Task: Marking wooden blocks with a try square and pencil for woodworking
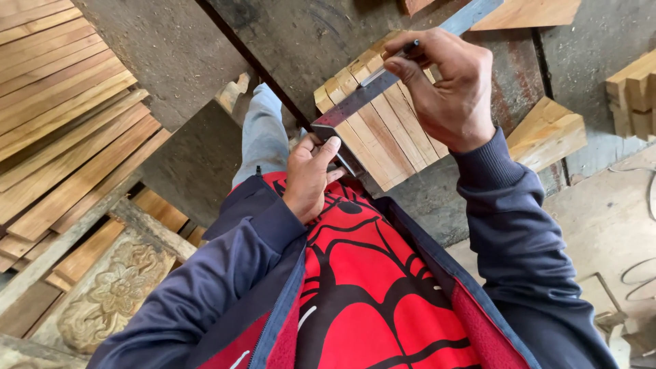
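Workshop floor of rough grey concrete (171, 48) is lying beneath everything, with timber spread about. Nearest the camera, a red and black shirt under a dark blue jacket (225, 273) is filling the lower view. Just above it, the left hand (309, 174) is curling its fingers around the thick stock end of a metal try square (355, 102), thumb pressing on top. The square's flat blade is lying across a bundle of short wooden slats (383, 130), which is resting near the person's lap. Farther along the blade, the right hand (444, 85) is pinching a dark pencil (410, 48) between thumb and forefinger, its tip touching the slats right beside the blade's edge. Left of the bundle, a grey trouser leg (263, 133) is stretching away. Beyond it, long planks (61, 130) are lying side by side, with a carved floral panel (113, 290) near them. Right of the bundle, more stacked wood blocks (547, 133) are sitting on the floor.
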